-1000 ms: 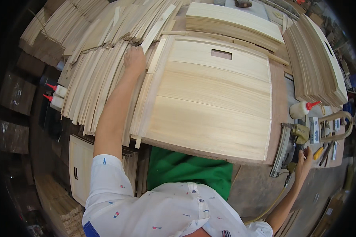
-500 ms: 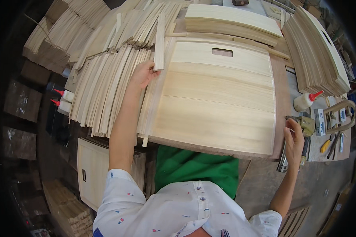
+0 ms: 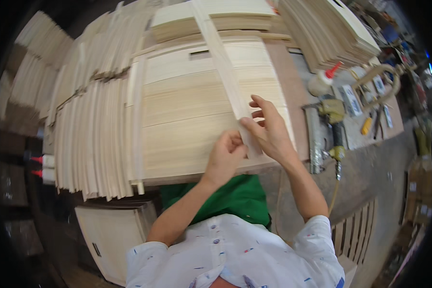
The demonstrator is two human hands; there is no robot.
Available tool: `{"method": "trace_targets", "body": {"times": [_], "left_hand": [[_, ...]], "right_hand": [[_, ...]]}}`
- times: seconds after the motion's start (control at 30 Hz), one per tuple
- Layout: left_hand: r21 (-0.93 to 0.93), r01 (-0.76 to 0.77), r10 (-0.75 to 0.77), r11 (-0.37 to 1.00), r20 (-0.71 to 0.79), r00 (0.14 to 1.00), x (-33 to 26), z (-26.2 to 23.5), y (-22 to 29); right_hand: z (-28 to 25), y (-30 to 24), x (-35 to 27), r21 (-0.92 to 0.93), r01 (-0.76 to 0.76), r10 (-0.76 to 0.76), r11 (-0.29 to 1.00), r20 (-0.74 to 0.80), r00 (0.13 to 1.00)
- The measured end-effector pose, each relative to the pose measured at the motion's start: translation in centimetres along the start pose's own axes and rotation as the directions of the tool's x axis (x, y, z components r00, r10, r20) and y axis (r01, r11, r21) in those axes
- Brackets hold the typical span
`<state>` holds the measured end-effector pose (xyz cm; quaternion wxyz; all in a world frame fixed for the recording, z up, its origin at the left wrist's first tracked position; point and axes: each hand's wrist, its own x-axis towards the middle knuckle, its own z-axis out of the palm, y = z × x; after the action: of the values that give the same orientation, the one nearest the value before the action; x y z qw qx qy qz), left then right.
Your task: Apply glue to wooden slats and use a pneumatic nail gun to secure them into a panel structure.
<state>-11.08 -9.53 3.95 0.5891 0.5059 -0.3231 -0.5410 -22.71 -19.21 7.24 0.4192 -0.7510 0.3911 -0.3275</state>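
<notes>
Your right hand pinches the near end of a long thin wooden slat, fingers closed on it from above, while your left hand meets it just beside, fingertips curled against the same end; whether the left truly grips or only steadies it is hard to tell from here. The slat runs away from you across the big pale wooden panel, lying roughly over the panel's right part and reaching past its far edge. Left of the panel sits the fanned stack of slats; right of it, on the tabletop, are a nail gun and a glue bottle. To do this well, keep both hands low at the near end, sight along the slat, and square it to the panel's edge before pressing down.
</notes>
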Motion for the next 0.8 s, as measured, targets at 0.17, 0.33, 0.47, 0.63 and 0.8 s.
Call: {"method": "trace_targets", "body": {"times": [0.17, 0.33, 0.47, 0.63, 0.8], "left_hand": [[0.109, 0.175, -0.201, 0.978, 0.314, 0.928, 0.1, 5.3, -1.9], [0.416, -0.041, -0.114, 0.908, 0.342, 0.933, 1.4, 5.0, -0.3], [0.454, -0.087, -0.057, 0.887, 0.294, 0.954, 1.7, 3.6, 0.2], [0.49, -0.045, -0.112, 0.871, 0.287, 0.951, 1.1, 3.0, 0.3], [0.476, -0.047, -0.121, 0.878, 0.316, 0.941, 0.5, 2.8, -0.1]], "right_hand": [[-3.7, 2.7, -2.1, -0.311, -0.026, -0.043, 0.95, -0.215, 0.976], [-8.1, 5.7, -2.4, -0.459, -0.224, 0.098, 0.86, -0.281, 0.955], [-8.9, 7.1, -1.6, -0.486, -0.206, 0.085, 0.849, -0.26, 0.962], [-8.5, 8.5, -0.7, -0.5, -0.179, 0.06, 0.847, -0.245, 0.968], [-8.5, 8.7, -0.2, -0.479, -0.171, 0.073, 0.861, -0.216, 0.974]]}}
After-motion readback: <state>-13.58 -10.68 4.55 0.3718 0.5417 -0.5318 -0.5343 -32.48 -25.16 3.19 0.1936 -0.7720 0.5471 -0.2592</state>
